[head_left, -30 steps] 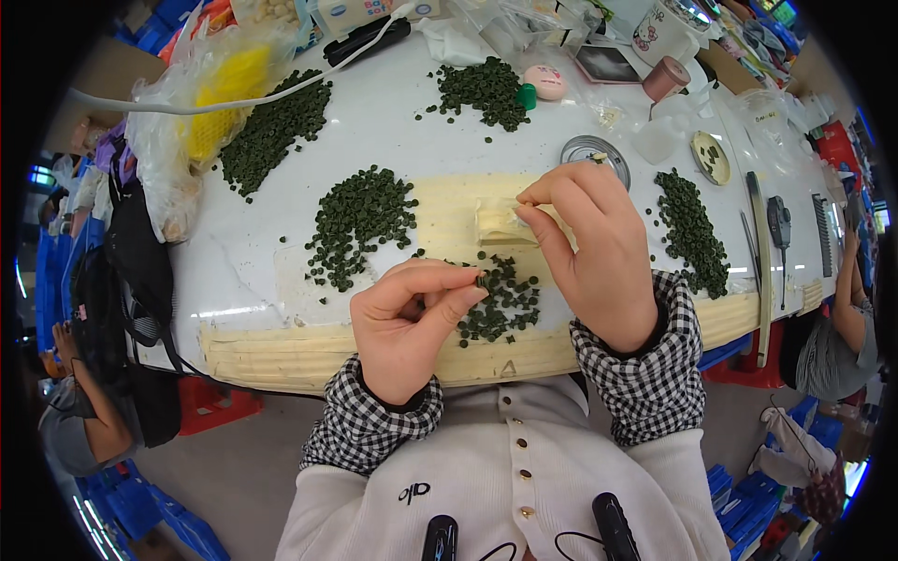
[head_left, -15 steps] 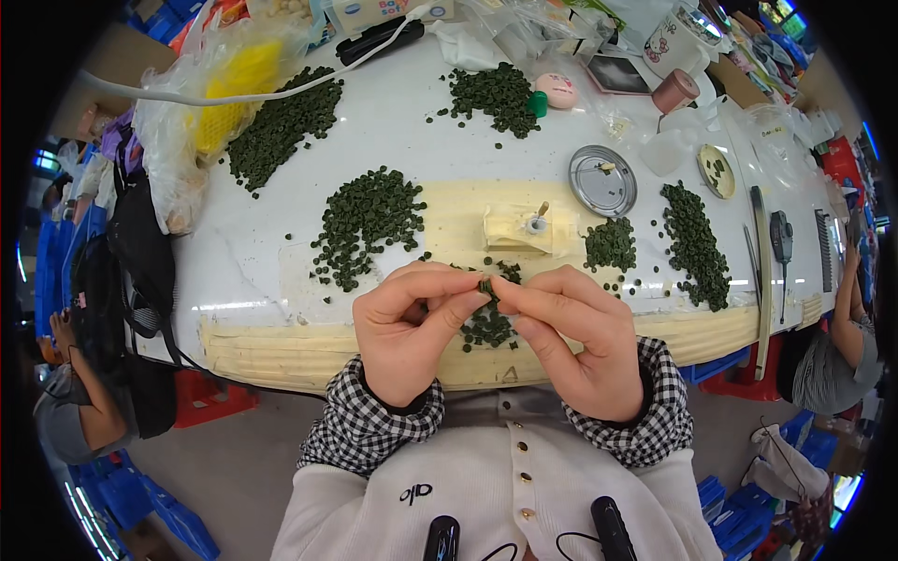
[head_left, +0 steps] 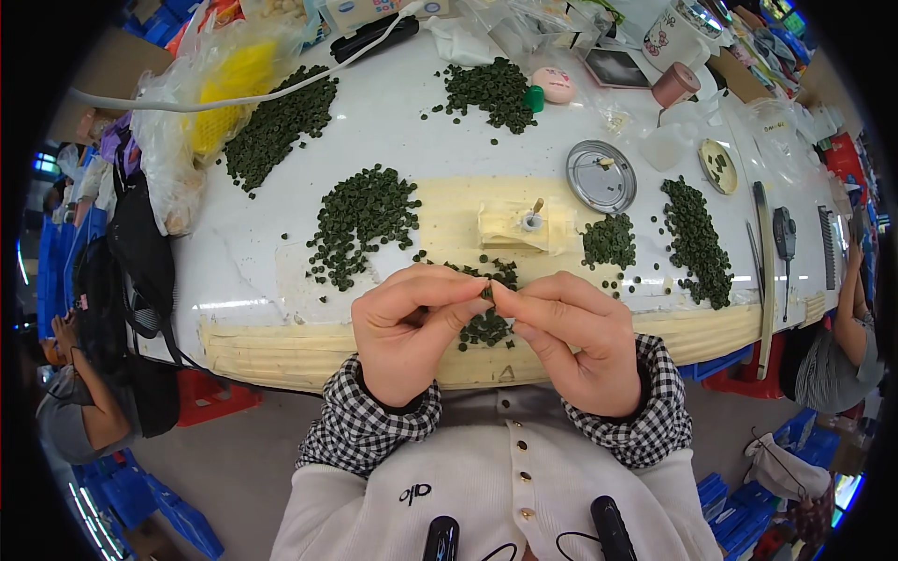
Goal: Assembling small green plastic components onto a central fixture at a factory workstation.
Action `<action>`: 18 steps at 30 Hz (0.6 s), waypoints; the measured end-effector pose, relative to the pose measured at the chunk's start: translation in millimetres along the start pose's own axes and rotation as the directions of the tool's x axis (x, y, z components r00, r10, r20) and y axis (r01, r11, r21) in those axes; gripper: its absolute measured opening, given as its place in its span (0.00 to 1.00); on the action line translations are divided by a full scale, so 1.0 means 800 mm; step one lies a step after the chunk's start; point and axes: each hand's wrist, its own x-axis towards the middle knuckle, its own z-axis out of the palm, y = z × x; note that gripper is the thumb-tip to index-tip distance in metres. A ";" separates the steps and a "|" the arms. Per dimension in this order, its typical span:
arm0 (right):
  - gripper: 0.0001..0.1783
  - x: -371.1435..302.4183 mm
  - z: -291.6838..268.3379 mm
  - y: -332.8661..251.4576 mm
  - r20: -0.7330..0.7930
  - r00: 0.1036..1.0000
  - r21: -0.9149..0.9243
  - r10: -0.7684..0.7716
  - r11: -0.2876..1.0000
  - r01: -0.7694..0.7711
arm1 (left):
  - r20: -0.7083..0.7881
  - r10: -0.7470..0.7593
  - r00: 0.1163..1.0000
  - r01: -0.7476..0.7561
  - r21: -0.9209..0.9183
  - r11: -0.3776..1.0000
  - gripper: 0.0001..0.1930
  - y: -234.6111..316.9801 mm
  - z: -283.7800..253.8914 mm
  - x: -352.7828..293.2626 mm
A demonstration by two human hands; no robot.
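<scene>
Close to the table's front edge, my left hand (head_left: pixel 404 329) pinches a small dark green part (head_left: pixel 486 293) between thumb and forefinger. From the other side my right hand (head_left: pixel 582 338) meets it, its thumb and forefinger pressed together at the same part. Fingertips cover most of that piece, so its exact kind is unclear. Below and behind the fingers lies a small pile of like green pieces (head_left: pixel 485 329). Beyond my hands, a block wrapped in cream tape (head_left: pixel 513 230) carries a short upright peg (head_left: pixel 533 221).
Several heaps of green pieces surround the work area, among them a left heap (head_left: pixel 363 220) and a right heap (head_left: pixel 697 245). A round metal lid (head_left: pixel 601 178) lies right of the block. Long tools, including a flat strip (head_left: pixel 765 280), lie far right. A white cable (head_left: pixel 281 92) crosses back left.
The right forefinger has come slightly further over the small green part, which now shows less. Both hands otherwise keep nearly the same place, and the view has shifted a little.
</scene>
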 end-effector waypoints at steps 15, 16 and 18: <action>0.16 -0.001 -0.009 -0.003 -0.097 0.993 -0.052 0.064 0.996 -0.069 | -0.062 -0.040 0.997 0.044 0.077 0.996 0.08 0.006 0.002 0.001; 0.15 -0.002 -0.020 -0.002 -0.140 0.988 -0.124 0.064 0.989 -0.082 | -0.043 -0.072 0.997 0.078 0.161 0.984 0.08 0.011 0.002 0.002; 0.10 -0.008 -0.036 0.002 -0.255 0.964 -0.224 0.073 0.966 -0.132 | -0.011 -0.138 0.990 0.134 0.328 0.935 0.08 0.024 -0.003 0.005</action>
